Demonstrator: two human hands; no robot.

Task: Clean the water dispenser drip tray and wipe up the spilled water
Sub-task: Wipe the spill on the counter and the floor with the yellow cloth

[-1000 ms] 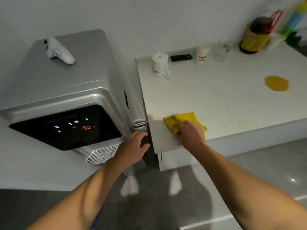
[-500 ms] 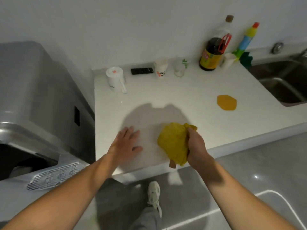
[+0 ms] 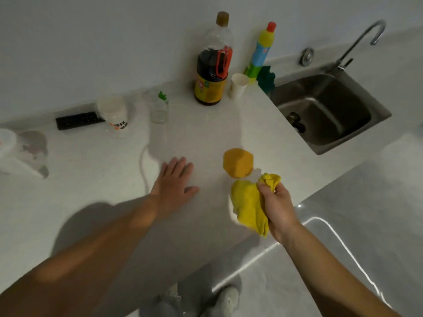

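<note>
My right hand (image 3: 275,207) grips a crumpled yellow cloth (image 3: 247,203) just above the white counter (image 3: 96,184), close to its front edge. An orange-yellow puddle (image 3: 238,162) lies on the counter directly beyond the cloth, almost touching it. My left hand (image 3: 175,183) rests flat on the counter, fingers spread, to the left of the puddle. The water dispenser and its drip tray are out of view.
At the back stand a dark sauce bottle (image 3: 212,72), a paper cup (image 3: 238,85), a cleaner bottle (image 3: 261,51), a glass (image 3: 158,109), a white cup (image 3: 113,115) and a black remote (image 3: 77,120). A steel sink (image 3: 329,110) with tap lies right. My shoes show below.
The view has swung right, away from the dispenser. My right hand lifted the cloth off the counter and carried it right to the puddle; my left hand moved along the counter too.
</note>
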